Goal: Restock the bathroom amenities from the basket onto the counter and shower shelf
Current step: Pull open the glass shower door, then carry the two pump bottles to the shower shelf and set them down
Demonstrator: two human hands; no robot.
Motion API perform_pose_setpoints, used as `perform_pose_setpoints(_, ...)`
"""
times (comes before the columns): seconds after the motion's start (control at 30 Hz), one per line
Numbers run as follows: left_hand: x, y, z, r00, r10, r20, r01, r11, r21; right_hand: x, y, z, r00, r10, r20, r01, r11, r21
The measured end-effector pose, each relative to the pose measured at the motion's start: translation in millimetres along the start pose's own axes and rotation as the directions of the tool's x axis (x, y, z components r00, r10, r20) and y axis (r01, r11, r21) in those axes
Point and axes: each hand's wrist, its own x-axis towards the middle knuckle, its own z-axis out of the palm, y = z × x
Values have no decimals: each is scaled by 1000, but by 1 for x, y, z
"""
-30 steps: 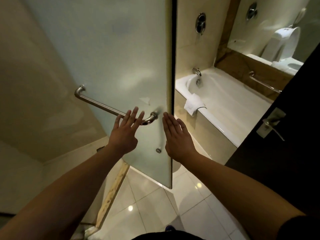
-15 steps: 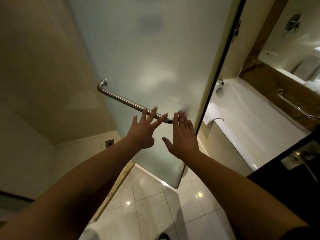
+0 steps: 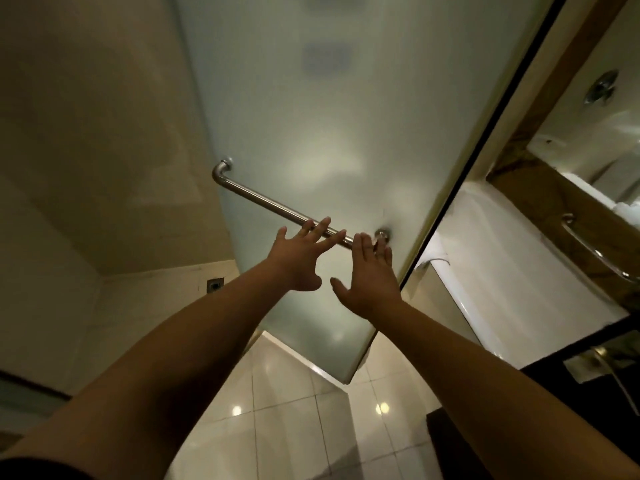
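Both hands are empty, fingers spread. The left hand [image 3: 297,263] overlaps the steel handle bar [image 3: 277,207], while the right hand [image 3: 369,275] reaches its lower end near the mount. The bar slants up-left across the frosted shower door [image 3: 311,116]. Beyond lies the bathtub [image 3: 512,258]. No basket, amenities, counter or readable writing shows.
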Motion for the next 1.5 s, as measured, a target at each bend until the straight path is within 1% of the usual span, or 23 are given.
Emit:
perform_pose_setpoints(0.07,-15,-29,-8,993,-106,41,103,992,76,5,-21,-2,996,-71,45,72,997,-17)
perform_pose_setpoints(0.17,-71,-80,-9,958,-275,80,257,949,183,14,-60,-3,979,-188,82,188,982,-2)
perform_pose_setpoints(0.33,-205,-165,-5,889,-446,103,429,890,154,25,-157,-2,931,-362,53,360,932,37)
perform_pose_setpoints(0.4,-262,-194,-7,847,-526,77,510,845,161,28,-211,0,901,-432,42,430,902,36)
perform_pose_setpoints(0.53,-379,-243,-13,724,-689,16,677,716,169,20,-340,3,819,-572,33,572,820,8)
perform_pose_setpoints(0.6,-442,-261,-14,662,-750,-6,741,652,162,6,-408,6,748,-663,39,663,749,10)
perform_pose_setpoints(0.63,-473,-267,-13,625,-780,-12,772,616,159,-3,-440,8,699,-714,39,713,700,26)
perform_pose_setpoints(0.73,-567,-273,-1,495,-869,0,859,490,152,-45,-541,16,519,-854,30,851,520,69)
perform_pose_setpoints(0.8,-622,-268,8,390,-921,19,908,388,159,-82,-603,22,384,-923,41,920,386,69)
perform_pose_setpoints(0.9,-698,-252,19,206,-977,60,963,214,166,-141,-675,38,130,-987,98,979,143,145)
perform_pose_setpoints(0.97,-743,-236,25,63,-994,85,982,77,171,-177,-709,49,-32,-992,120,982,-9,187)
perform_pose_setpoints(1.03,-781,-217,31,-97,-990,103,981,-77,176,-208,-735,58,-161,-979,128,969,-132,209)
perform_pose_setpoints(1.1,-809,-195,39,-236,-962,141,962,-210,176,-234,-754,65,-276,-951,139,945,-241,222)
perform_pose_setpoints(1.17,-827,-177,47,-324,-928,184,938,-290,187,-252,-769,71,-377,-914,148,914,-342,217)
perform_pose_setpoints(1.23,-839,-165,53,-376,-904,205,922,-344,177,-265,-782,77,-442,-880,172,889,-404,217)
perform_pose_setpoints(1.3,-843,-156,59,-420,-883,210,906,-395,149,-274,-789,84,-468,-861,198,877,-426,220)
perform_pose_setpoints(1.37,-841,-145,67,-456,-865,210,890,-442,109,-281,-791,91,-446,-852,275,890,-389,239)
perform_pose_setpoints(1.43,-838,-135,78,-473,-860,189,881,-466,82,-285,-787,100,-395,-845,361,912,-313,264)
perform_pose_setpoints(1.47,-839,-129,84,-478,-860,178,878,-471,80,-287,-785,106,-385,-827,410,916,-288,279)
perform_pose_setpoints(1.5,-840,-123,90,-478,-861,174,878,-467,101,-290,-782,111,-392,-800,454,913,-279,297)
